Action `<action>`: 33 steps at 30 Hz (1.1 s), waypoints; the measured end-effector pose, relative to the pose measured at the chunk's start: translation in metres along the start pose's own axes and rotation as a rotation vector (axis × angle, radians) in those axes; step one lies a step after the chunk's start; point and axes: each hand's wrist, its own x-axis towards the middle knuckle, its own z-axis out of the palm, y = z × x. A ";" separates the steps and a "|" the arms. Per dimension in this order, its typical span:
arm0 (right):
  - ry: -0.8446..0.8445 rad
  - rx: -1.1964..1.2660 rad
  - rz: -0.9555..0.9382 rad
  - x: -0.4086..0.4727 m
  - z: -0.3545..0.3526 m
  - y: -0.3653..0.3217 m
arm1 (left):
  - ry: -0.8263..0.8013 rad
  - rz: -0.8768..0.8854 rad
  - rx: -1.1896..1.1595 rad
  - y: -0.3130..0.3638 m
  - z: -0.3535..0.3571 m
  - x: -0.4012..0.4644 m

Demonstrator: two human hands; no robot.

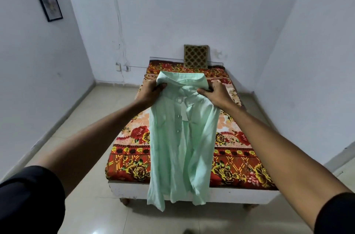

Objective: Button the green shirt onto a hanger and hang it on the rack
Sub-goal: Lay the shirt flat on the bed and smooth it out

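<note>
I hold a pale green shirt [180,137] up in the air over the bed, its front with white buttons facing me and its hem hanging past the bed's near edge. My left hand [151,92] grips the left side of the collar. My right hand [215,92] grips the right side of the collar. The collar stands folded up between the two hands. No hanger and no rack show in the head view.
A low bed [240,193] with a red and yellow floral cover [130,164] stands ahead, a patterned cushion [195,56] leaning on the wall at its far end. White walls close in on three sides; a framed picture [48,2] hangs left. Pale tiled floor [96,205] surrounds the bed.
</note>
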 end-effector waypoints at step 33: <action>-0.021 -0.392 0.206 0.573 0.357 0.514 | -0.012 -0.327 0.149 -0.594 0.269 0.532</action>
